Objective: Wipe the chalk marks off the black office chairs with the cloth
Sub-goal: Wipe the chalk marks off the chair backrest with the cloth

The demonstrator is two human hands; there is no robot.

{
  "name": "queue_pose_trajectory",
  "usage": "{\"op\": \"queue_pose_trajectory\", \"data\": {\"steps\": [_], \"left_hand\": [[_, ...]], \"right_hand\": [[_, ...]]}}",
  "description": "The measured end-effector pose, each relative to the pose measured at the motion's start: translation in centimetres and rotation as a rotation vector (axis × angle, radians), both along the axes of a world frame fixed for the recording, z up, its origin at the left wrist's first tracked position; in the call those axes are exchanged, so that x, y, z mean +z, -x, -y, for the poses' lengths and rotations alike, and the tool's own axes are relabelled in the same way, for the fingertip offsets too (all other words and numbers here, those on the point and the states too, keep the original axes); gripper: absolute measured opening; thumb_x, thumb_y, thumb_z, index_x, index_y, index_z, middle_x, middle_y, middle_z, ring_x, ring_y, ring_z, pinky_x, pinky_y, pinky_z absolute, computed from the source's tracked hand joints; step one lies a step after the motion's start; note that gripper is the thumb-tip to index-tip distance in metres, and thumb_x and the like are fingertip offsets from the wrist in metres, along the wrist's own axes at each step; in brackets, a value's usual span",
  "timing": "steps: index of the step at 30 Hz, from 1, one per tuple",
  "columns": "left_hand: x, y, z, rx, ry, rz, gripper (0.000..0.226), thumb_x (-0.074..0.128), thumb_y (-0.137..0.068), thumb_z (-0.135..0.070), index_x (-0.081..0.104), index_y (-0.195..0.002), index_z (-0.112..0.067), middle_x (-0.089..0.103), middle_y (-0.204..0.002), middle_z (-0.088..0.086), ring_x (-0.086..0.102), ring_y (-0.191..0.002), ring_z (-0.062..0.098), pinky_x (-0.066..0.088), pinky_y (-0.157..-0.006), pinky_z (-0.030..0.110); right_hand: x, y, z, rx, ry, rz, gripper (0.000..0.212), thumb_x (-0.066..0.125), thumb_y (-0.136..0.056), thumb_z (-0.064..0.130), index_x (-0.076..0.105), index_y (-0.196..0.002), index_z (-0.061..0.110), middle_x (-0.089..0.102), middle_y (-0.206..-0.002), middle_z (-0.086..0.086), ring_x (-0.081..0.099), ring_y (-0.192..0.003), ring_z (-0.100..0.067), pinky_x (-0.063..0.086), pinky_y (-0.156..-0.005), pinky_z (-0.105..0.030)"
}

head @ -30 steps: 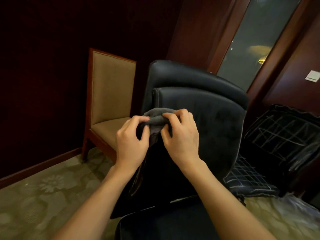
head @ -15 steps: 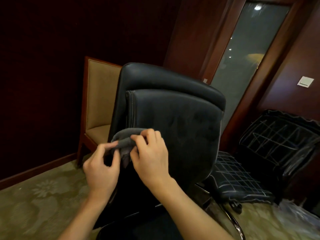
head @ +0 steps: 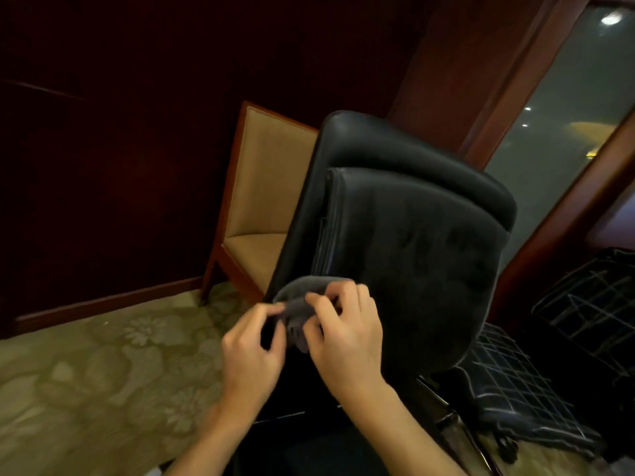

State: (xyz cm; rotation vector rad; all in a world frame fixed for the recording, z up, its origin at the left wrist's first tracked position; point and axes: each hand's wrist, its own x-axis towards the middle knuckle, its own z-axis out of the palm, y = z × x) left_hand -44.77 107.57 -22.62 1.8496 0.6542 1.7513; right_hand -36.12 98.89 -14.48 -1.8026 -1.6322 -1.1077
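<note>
A black leather office chair (head: 405,235) stands right in front of me, its backrest facing me with only faint smudges on it. Both hands hold a folded grey cloth (head: 299,304) in front of the backrest's lower left. My left hand (head: 251,352) pinches the cloth's left side with thumb and fingers. My right hand (head: 347,331) grips its right side with curled fingers. A second black office chair (head: 536,389) at the right is covered in white chalk grid lines on seat and back.
A tan upholstered wooden chair (head: 261,201) stands behind the near chair against a dark wood wall. A tall window (head: 563,108) with a wood frame is at the back right. Patterned green carpet (head: 103,372) covers the floor at left.
The view has swung left and tilted. Both hands with the cloth have dropped lower against the backrest and keep working the cloth between them.
</note>
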Motion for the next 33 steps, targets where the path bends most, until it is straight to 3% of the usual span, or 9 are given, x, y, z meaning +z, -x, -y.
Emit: {"op": "queue_pose_trajectory", "data": {"steps": [3,9,11,18,24,28,33], "left_hand": [[0.1,0.2,0.0,-0.028,0.034,0.004,0.023,0.074,-0.080,0.007,0.069,-0.097,-0.008,0.070,-0.096,-0.005,0.062,-0.091,-0.001,0.041,-0.085,0.002],[8.5,-1.6,-0.8,0.013,-0.031,0.188,0.016,0.071,-0.086,0.001,0.069,-0.099,-0.007,0.074,-0.097,0.001,0.068,-0.092,0.011,0.050,-0.083,0.018],[9.7,-1.9,-1.1,0.014,-0.039,0.206,0.014,0.069,-0.087,0.000,0.068,-0.099,-0.008,0.072,-0.096,0.001,0.066,-0.091,0.010,0.049,-0.082,0.017],[-1.0,-1.1,0.5,-0.005,0.007,0.141,0.013,0.060,-0.090,-0.009,0.068,-0.099,-0.005,0.064,-0.102,-0.009,0.057,-0.098,-0.005,0.040,-0.090,0.004],[-10.3,0.1,3.2,-0.006,0.209,0.048,0.014,0.058,-0.092,-0.017,0.068,-0.100,-0.011,0.070,-0.094,-0.002,0.063,-0.086,0.000,0.050,-0.077,0.014],[-6.9,0.3,2.7,0.024,0.175,0.094,0.014,0.058,-0.094,-0.012,0.069,-0.101,-0.006,0.069,-0.098,-0.002,0.059,-0.090,-0.005,0.041,-0.084,0.003],[-1.7,-0.6,1.7,0.004,0.162,0.138,0.009,0.065,-0.092,-0.004,0.066,-0.100,-0.007,0.068,-0.093,-0.003,0.063,-0.084,0.001,0.044,-0.077,0.006]], "right_hand": [[1.2,0.6,-0.5,0.003,0.036,0.076,0.019,0.055,-0.084,0.017,0.070,-0.089,0.008,0.059,-0.091,-0.011,0.054,-0.080,-0.029,0.046,-0.060,-0.042],[9.2,-0.9,-2.3,-0.046,-0.114,0.080,0.019,0.064,-0.076,0.009,0.071,-0.094,0.006,0.058,-0.096,-0.016,0.053,-0.086,-0.035,0.047,-0.066,-0.044],[9.8,-1.2,-2.6,-0.044,-0.134,0.077,0.020,0.064,-0.077,0.007,0.071,-0.095,0.005,0.057,-0.096,-0.015,0.052,-0.087,-0.034,0.047,-0.066,-0.044],[0.9,0.0,-0.1,-0.013,0.026,0.135,0.015,0.059,-0.086,0.014,0.071,-0.090,0.006,0.058,-0.089,-0.014,0.050,-0.077,-0.031,0.039,-0.060,-0.040],[-6.8,3.1,1.0,-0.027,0.276,0.251,0.006,0.073,-0.080,0.014,0.068,-0.083,0.011,0.058,-0.088,-0.007,0.049,-0.080,-0.027,0.033,-0.068,-0.037],[-3.6,3.2,0.1,-0.034,0.257,0.261,0.011,0.075,-0.079,0.016,0.066,-0.082,0.011,0.057,-0.086,-0.010,0.047,-0.080,-0.030,0.029,-0.066,-0.039],[1.8,2.7,-1.4,-0.137,0.181,0.296,0.018,0.056,-0.090,0.022,0.068,-0.087,0.008,0.060,-0.099,-0.013,0.050,-0.089,-0.031,0.033,-0.072,-0.039]]}}
